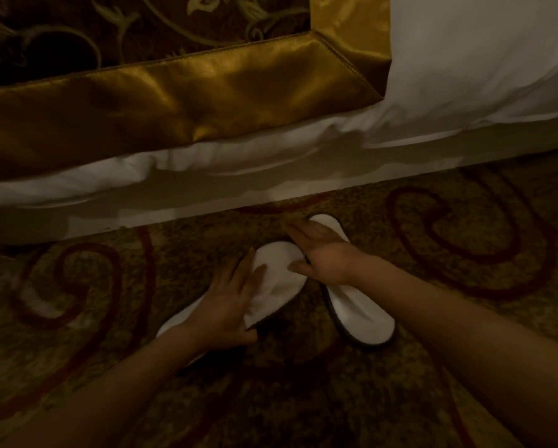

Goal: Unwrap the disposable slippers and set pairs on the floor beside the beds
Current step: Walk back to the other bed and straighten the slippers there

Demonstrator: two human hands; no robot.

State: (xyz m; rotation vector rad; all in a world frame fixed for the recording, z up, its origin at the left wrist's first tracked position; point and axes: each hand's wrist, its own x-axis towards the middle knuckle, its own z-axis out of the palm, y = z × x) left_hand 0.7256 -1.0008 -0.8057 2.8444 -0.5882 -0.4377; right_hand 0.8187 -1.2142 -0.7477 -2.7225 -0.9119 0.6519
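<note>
Two white disposable slippers lie on the patterned carpet just in front of the bed. The left slipper [276, 282] points toward the bed, and my left hand [229, 302] grips its side with fingers over the toe cover. The right slipper [361, 313] has a dark sole edge and lies beside it. My right hand [319, 250] rests flat across its toe end, thumb touching the left slipper. No wrapper is visible.
The bed edge [271, 176] with white sheets runs across the view, topped by a gold and dark floral runner [180, 92]. Swirl-patterned carpet [465, 253] spreads left, right and toward me.
</note>
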